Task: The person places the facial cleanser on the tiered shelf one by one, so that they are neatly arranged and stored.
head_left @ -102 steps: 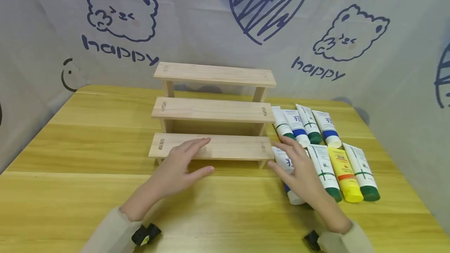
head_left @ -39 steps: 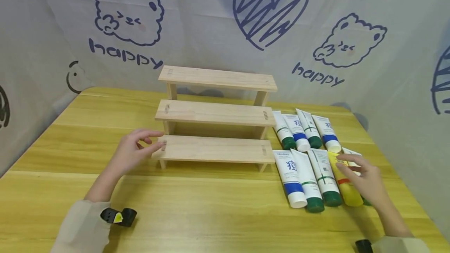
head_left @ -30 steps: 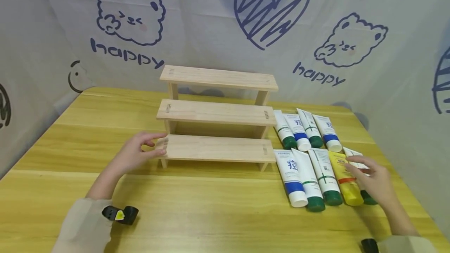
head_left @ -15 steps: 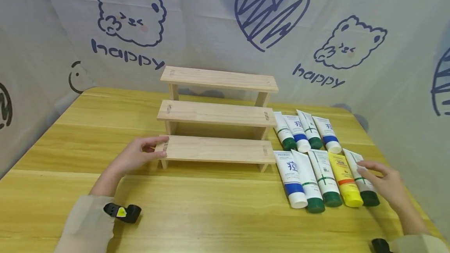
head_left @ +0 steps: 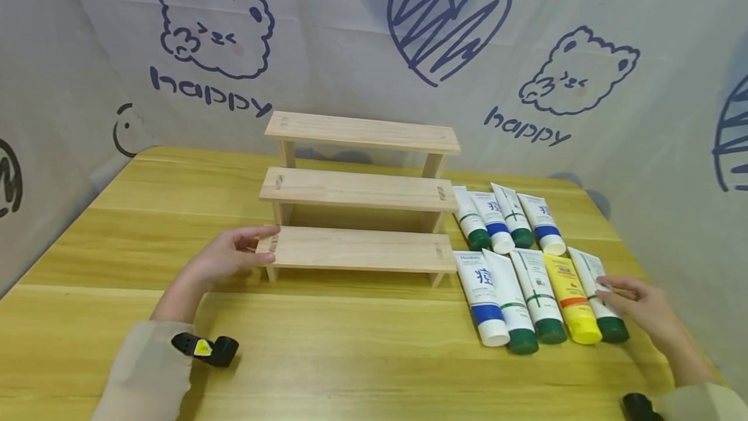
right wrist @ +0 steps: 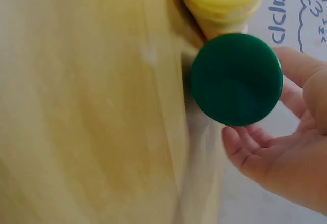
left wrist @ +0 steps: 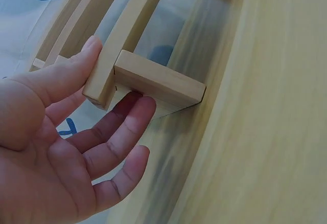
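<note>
My left hand (head_left: 228, 255) holds the left end of the lowest step of a three-tier wooden display stand (head_left: 356, 249). In the left wrist view its thumb lies on the board's top and the fingers curl below, beside the stand's leg (left wrist: 158, 78). My right hand (head_left: 651, 310) is at the right side of the front row's rightmost tube, a white squeeze tube (head_left: 589, 269) with a green cap, lying flat. The right wrist view shows thumb and fingers bent round the tube behind its green cap (right wrist: 236, 80); the cap hides part of the grasp.
Left of that tube lies a yellow tube (head_left: 571, 297), then several white ones with green or white caps (head_left: 495, 333). Another row of tubes (head_left: 539, 216) lies behind, close to the stand's right side. A printed cloth (head_left: 350, 38) hangs behind the wooden table (head_left: 327, 356).
My left hand has moved from over the stand's lowest step to its left end and taken hold. My right hand has travelled right across the front tubes to the rightmost one.
</note>
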Action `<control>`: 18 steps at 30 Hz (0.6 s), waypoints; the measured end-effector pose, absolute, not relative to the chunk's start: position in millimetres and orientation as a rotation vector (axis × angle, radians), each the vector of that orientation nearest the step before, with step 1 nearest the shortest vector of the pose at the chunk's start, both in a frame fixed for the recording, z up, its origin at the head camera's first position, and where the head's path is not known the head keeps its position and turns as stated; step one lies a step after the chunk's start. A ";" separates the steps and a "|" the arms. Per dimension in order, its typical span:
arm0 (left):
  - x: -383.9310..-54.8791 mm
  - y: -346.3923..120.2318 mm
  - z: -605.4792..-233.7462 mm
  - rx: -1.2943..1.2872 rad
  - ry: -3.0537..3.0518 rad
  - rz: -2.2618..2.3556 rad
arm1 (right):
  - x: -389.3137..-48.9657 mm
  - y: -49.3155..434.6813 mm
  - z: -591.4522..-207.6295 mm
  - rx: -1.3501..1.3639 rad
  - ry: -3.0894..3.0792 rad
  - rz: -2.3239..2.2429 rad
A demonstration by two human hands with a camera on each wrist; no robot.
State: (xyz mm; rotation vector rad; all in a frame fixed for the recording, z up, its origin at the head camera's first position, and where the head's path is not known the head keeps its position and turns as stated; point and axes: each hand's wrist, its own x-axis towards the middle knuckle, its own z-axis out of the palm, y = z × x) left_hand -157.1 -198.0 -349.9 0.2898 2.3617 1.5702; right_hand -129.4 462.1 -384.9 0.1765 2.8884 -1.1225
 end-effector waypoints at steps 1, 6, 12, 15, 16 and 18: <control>-157.4 -198.1 -349.9 0.274 2.349 1.577 | -128.0 460.3 -381.9 0.171 2.846 -1.131; -159.2 -198.1 -349.7 0.236 2.323 1.603 | -124.8 455.2 -374.3 0.206 2.761 -1.129; -161.6 -197.1 -348.7 0.193 2.330 1.627 | -123.0 446.0 -363.2 0.138 2.701 -1.075; -162.3 -196.6 -350.0 0.201 2.334 1.649 | -124.2 442.4 -356.4 0.127 2.632 -1.079; -162.2 -196.4 -350.2 0.201 2.336 1.653 | -124.9 442.2 -355.1 0.133 2.609 -1.090; -161.8 -196.0 -350.4 0.192 2.340 1.654 | -126.7 442.0 -353.1 0.171 2.559 -1.121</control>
